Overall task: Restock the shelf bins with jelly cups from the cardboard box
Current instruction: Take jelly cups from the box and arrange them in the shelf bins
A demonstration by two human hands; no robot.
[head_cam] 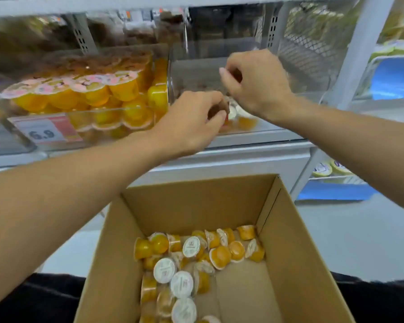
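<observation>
Now both hands over right bin (254,134): left hand (191,122) and right hand (254,85) fingers curled, contents blurred, cannot tell. Release low, avoid bounce.

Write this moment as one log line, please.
step: dropping jelly cups | left hand: holds cup | right hand: holds cup | over: clear bin | cardboard box: cups remain

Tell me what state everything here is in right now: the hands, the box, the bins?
Left hand: fingers curled round something small and brownish, at the right bin's mouth.
Right hand: pinching a small item above that bin.
Cardboard box: flaps open, partly filled with orange jelly cups.
Right bin: nearly empty, a few cups at the front.
Left bin: packed with yellow cups.
Price tag: reads 6.9.
</observation>
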